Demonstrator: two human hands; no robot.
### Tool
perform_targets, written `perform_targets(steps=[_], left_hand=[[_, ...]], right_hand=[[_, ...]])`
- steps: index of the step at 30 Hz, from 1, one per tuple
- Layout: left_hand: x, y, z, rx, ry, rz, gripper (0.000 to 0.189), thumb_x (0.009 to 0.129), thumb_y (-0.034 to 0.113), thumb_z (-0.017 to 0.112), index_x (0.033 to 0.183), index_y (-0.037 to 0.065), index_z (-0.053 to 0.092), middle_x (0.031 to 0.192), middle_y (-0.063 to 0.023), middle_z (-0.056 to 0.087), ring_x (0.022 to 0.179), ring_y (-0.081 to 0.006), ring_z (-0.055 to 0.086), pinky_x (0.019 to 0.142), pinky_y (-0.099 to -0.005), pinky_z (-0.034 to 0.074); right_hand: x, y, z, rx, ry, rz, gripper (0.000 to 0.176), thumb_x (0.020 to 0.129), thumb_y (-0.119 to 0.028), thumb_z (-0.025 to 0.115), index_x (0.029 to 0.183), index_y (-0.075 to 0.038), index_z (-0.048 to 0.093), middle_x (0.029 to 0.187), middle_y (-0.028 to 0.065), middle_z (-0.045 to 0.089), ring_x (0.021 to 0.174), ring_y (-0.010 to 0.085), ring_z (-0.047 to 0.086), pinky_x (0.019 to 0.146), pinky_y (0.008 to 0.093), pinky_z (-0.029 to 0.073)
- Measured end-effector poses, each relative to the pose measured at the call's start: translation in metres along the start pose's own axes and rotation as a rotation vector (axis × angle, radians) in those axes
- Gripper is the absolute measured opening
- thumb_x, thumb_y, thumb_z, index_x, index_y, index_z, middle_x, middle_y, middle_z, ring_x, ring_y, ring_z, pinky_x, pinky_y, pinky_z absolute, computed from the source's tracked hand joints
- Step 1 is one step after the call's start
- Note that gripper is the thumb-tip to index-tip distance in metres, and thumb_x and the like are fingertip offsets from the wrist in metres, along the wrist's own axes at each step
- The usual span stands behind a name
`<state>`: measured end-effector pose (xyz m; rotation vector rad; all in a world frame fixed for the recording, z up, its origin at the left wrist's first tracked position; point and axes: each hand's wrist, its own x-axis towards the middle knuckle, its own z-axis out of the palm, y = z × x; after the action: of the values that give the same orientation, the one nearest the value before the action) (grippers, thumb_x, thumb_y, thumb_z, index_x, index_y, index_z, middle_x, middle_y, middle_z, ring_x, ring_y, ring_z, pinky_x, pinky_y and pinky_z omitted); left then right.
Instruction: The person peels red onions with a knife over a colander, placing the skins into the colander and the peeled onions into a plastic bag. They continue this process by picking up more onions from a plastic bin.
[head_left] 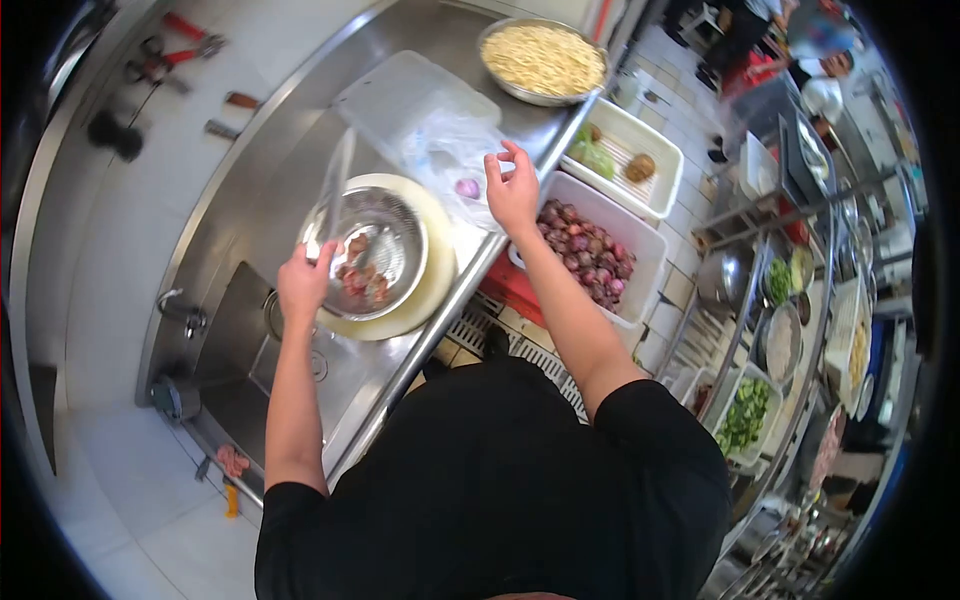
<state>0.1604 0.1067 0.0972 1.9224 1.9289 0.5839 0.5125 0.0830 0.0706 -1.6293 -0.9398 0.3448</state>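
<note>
My left hand (303, 284) is closed at the left rim of a metal colander (401, 238), on what looks like a knife (341, 175) whose blurred blade points up and away. Reddish-brown pieces (358, 278) lie inside the colander, which rests on a round pale board (438, 262). My right hand (513, 188) is raised to the right of the board, its fingers bent but apart, with nothing visible in them. Just left of it, a peeled purple onion (467, 188) lies by a clear plastic bag (440, 150).
A sink (235, 330) and tap (184, 313) are at the left. A bowl of pale yellow strips (543, 62) stands at the counter's far end. Right of the counter are a crate of purple onions (585, 250) and a white crate (655, 185). Shelves and people (745, 35) are farther right.
</note>
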Motion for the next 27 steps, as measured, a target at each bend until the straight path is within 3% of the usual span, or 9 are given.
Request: perform_targets(steps=[4, 6, 10, 12, 17, 20, 21, 24, 27], left_hand=[[-0.013, 0.010, 0.004, 0.231, -0.022, 0.000, 0.055, 0.090, 0.054, 0.067, 0.086, -0.001, 0.063, 0.076, -0.0223, 0.068, 0.071, -0.0400, 0.066, 0.067, -0.0472, 0.051], [-0.014, 0.007, 0.012, 0.159, -0.007, -0.021, 0.052, 0.093, 0.050, 0.065, 0.086, -0.002, 0.063, 0.073, -0.0204, 0.066, 0.066, -0.0343, 0.063, 0.066, -0.0445, 0.050], [-0.013, -0.007, 0.029, -0.057, 0.032, -0.005, 0.044, 0.101, 0.040, 0.060, 0.089, -0.002, 0.064, 0.068, -0.0102, 0.059, 0.062, -0.0185, 0.053, 0.062, -0.0361, 0.046], [-0.017, 0.007, 0.028, -0.107, 0.021, -0.027, 0.040, 0.104, 0.035, 0.057, 0.091, -0.001, 0.066, 0.068, -0.0041, 0.055, 0.064, -0.0122, 0.049, 0.061, -0.0316, 0.043], [-0.027, 0.028, 0.032, -0.202, -0.011, -0.100, 0.038, 0.106, 0.035, 0.053, 0.093, 0.002, 0.067, 0.068, 0.0048, 0.050, 0.064, -0.0047, 0.044, 0.057, -0.0241, 0.036], [-0.030, 0.024, 0.038, -0.228, -0.017, -0.123, 0.038, 0.107, 0.036, 0.052, 0.093, 0.004, 0.066, 0.067, 0.0060, 0.048, 0.060, -0.0034, 0.041, 0.053, -0.0228, 0.032], [-0.030, 0.023, 0.038, -0.231, -0.021, -0.128, 0.037, 0.107, 0.037, 0.052, 0.093, 0.005, 0.065, 0.067, 0.0066, 0.048, 0.059, -0.0029, 0.040, 0.052, -0.0222, 0.031], [-0.036, 0.025, 0.034, -0.160, -0.044, -0.122, 0.035, 0.107, 0.036, 0.051, 0.094, 0.006, 0.065, 0.066, 0.0073, 0.046, 0.054, -0.0024, 0.039, 0.048, -0.0218, 0.028], [-0.040, 0.037, 0.028, -0.245, -0.041, -0.207, 0.033, 0.107, 0.033, 0.053, 0.094, 0.005, 0.066, 0.067, 0.0066, 0.048, 0.060, -0.0028, 0.041, 0.054, -0.0222, 0.032]], right_hand=[[-0.011, 0.080, -0.052, 0.182, 0.223, -0.139, 0.022, 0.095, -0.010, 0.060, 0.116, -0.001, 0.060, 0.097, 0.0085, 0.058, 0.078, 0.0154, 0.057, 0.072, 0.0319, 0.049], [-0.016, 0.178, -0.072, 0.098, 0.334, 0.008, 0.025, 0.095, -0.008, 0.063, 0.119, -0.002, 0.059, 0.098, 0.0078, 0.064, 0.084, 0.0139, 0.062, 0.076, 0.0272, 0.050], [-0.057, 0.299, -0.153, -0.531, 0.211, 0.730, 0.036, 0.087, -0.021, 0.070, 0.114, 0.000, 0.060, 0.104, 0.0221, 0.067, 0.097, 0.0369, 0.066, 0.092, 0.0455, 0.051], [-0.069, 0.319, -0.178, -0.790, 0.247, 0.813, 0.037, 0.085, -0.025, 0.069, 0.112, 0.000, 0.060, 0.108, 0.0239, 0.065, 0.108, 0.0391, 0.062, 0.094, 0.0504, 0.049], [-0.036, 0.370, -0.179, -0.720, -0.262, 0.316, 0.050, 0.086, -0.022, 0.067, 0.130, -0.006, 0.051, 0.132, 0.0170, 0.057, 0.116, 0.0401, 0.057, 0.098, 0.0521, 0.048], [-0.023, 0.387, -0.138, -0.819, -0.285, 0.300, 0.052, 0.086, -0.024, 0.068, 0.133, -0.008, 0.051, 0.137, 0.0166, 0.054, 0.122, 0.0376, 0.054, 0.102, 0.0547, 0.045], [-0.017, 0.390, -0.131, -0.768, -0.372, 0.560, 0.055, 0.086, -0.028, 0.070, 0.135, -0.011, 0.051, 0.139, 0.0172, 0.050, 0.125, 0.0375, 0.050, 0.104, 0.0578, 0.042], [-0.023, 0.387, -0.116, -0.860, -0.300, 0.745, 0.058, 0.084, -0.030, 0.072, 0.135, -0.012, 0.051, 0.135, 0.0185, 0.051, 0.126, 0.0381, 0.049, 0.105, 0.0570, 0.042], [-0.022, 0.389, -0.111, -0.801, -0.244, 0.617, 0.051, 0.081, -0.030, 0.075, 0.126, -0.014, 0.055, 0.124, 0.0172, 0.058, 0.125, 0.0374, 0.049, 0.105, 0.0525, 0.043]])
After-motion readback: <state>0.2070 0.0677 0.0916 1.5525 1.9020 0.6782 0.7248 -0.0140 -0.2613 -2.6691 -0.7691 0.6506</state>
